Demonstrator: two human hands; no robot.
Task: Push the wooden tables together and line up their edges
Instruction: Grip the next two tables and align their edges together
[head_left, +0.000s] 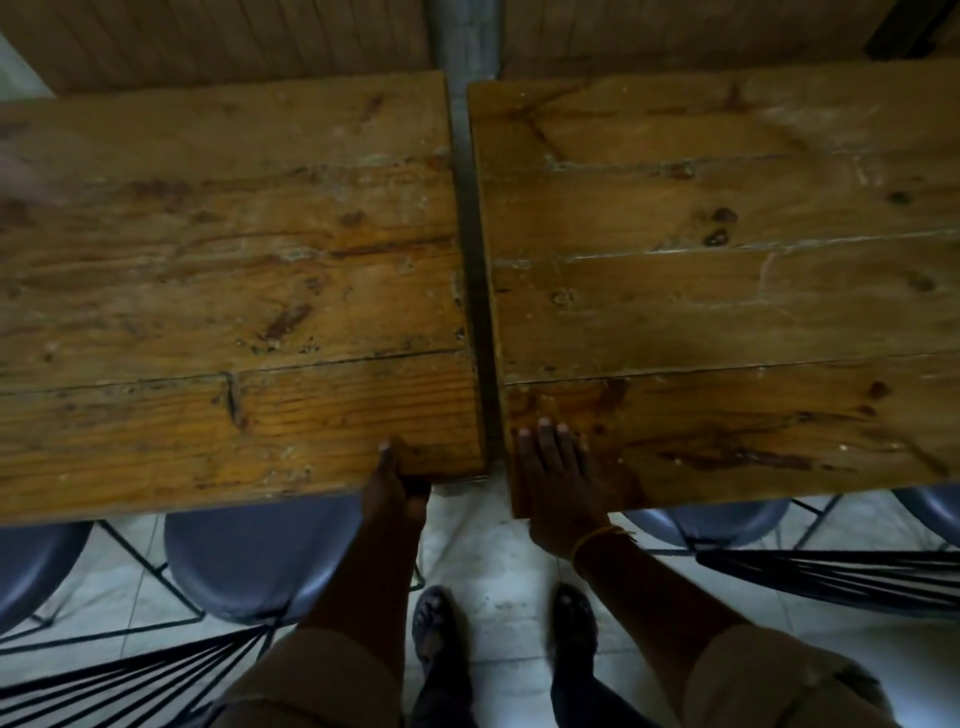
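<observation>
Two worn wooden plank tables stand side by side. The left table (223, 291) and the right table (727, 291) are parted by a narrow dark gap that runs away from me. The right table's near edge sits a little closer to me than the left one's. My left hand (392, 480) grips the near right corner of the left table, thumb on top and fingers under the edge. My right hand (558, 475) lies flat, fingers spread, on the near left corner of the right table.
Blue-grey round chair seats (249, 561) with black wire frames are tucked under both tables' near edges. A wood-panelled wall with a grey post (465, 36) runs behind the tables. My feet stand on pale floor tiles (493, 571) between the chairs.
</observation>
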